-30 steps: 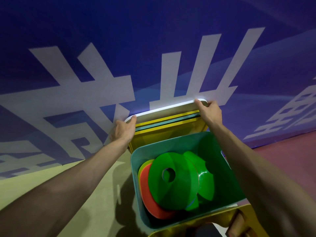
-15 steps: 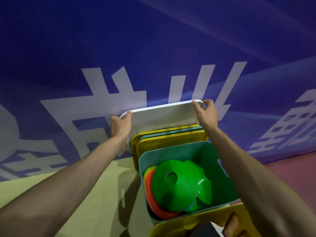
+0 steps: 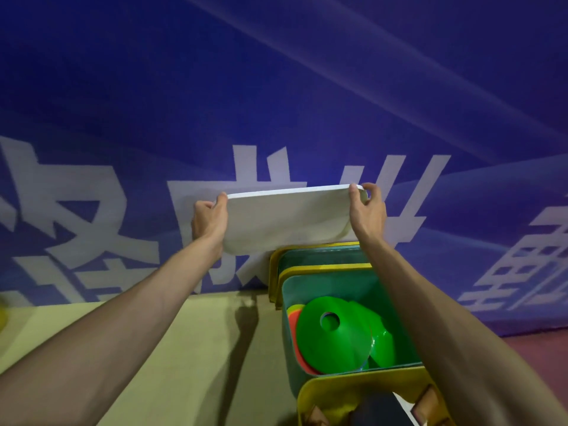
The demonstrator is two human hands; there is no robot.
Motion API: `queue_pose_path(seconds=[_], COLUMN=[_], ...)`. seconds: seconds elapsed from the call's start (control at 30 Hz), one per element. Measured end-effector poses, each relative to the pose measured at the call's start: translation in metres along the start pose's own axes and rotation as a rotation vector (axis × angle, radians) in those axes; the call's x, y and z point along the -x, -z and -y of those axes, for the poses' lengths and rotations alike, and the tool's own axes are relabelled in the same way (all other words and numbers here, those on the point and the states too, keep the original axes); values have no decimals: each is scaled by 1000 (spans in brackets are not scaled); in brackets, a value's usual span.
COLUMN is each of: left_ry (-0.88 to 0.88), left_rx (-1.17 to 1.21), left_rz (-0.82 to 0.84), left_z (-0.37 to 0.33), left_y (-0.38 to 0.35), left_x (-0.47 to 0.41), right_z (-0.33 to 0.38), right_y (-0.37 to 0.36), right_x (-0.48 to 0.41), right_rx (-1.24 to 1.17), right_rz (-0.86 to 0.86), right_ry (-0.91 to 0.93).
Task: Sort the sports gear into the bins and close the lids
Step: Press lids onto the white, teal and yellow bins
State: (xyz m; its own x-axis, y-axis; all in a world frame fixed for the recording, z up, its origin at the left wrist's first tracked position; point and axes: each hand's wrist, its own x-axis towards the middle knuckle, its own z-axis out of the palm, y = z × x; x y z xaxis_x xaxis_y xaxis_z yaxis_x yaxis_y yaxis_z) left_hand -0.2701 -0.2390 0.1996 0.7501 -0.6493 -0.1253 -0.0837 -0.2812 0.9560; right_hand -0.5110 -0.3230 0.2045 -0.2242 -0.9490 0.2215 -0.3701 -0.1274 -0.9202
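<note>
Both hands are gripping a white lid (image 3: 285, 222) by its short ends and holding it up in front of the blue wall (image 3: 276, 87) with large white characters. The left hand (image 3: 209, 224) is clamping the left end, thumb on the near face and fingers curling behind. The right hand (image 3: 367, 216) is doing the same at the right end, its fingers wrapping over the far edge. The lid is hanging tilted, above a stack of yellow and teal lids (image 3: 316, 260) that is leaning at the foot of the wall. Just nearer, an open teal bin (image 3: 332, 285) is sitting on the yellowish floor (image 3: 199, 348), holding green cones (image 3: 332, 339) with an orange cone (image 3: 302, 364) at their left. A yellow bin (image 3: 338, 384) is touching its near side.
</note>
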Motion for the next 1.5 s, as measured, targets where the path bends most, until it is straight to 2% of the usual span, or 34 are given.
queue_pose_path(seconds=[0.37,0.53,0.63,0.73,0.87,1.0,1.1,1.2,1.33,1.4,1.5], left_ry=[-31,-1,-2,4,87,316,393,383,305,286,272], left_rx=[191,304,351,397,476,682,831,806,734,691,664], left_rz=[-208,-290,-356,-407,-441,-424,-426,-498,-530,-530,-621], left_z=[24,47,64,83,105,130,143,157,165,165,173], left_y=[123,184,221,255,293,318,330,343,370,387,413], left_x=[-11,-23,-29,-37,-43,-44,-28,-11,5,9,18], right_z=[41,49,46,45,51,52,52,47,42,44,57], right_y=[-64,-112,-144,-173,-208,-235,-246,-255,-260,-264,-271], right_x=[80,122,148,172,201,220,234,245,260,264,279], right_rx=[-27,-105,-122,-99,-109,-150,-157,-97,-40,83,183], right_rz=[-16,17,105,203,272,346,415,492,689,715,831], right_ry=[-56,-248,-402,-454,-464,-510,-492,-432,-388,-265,-64])
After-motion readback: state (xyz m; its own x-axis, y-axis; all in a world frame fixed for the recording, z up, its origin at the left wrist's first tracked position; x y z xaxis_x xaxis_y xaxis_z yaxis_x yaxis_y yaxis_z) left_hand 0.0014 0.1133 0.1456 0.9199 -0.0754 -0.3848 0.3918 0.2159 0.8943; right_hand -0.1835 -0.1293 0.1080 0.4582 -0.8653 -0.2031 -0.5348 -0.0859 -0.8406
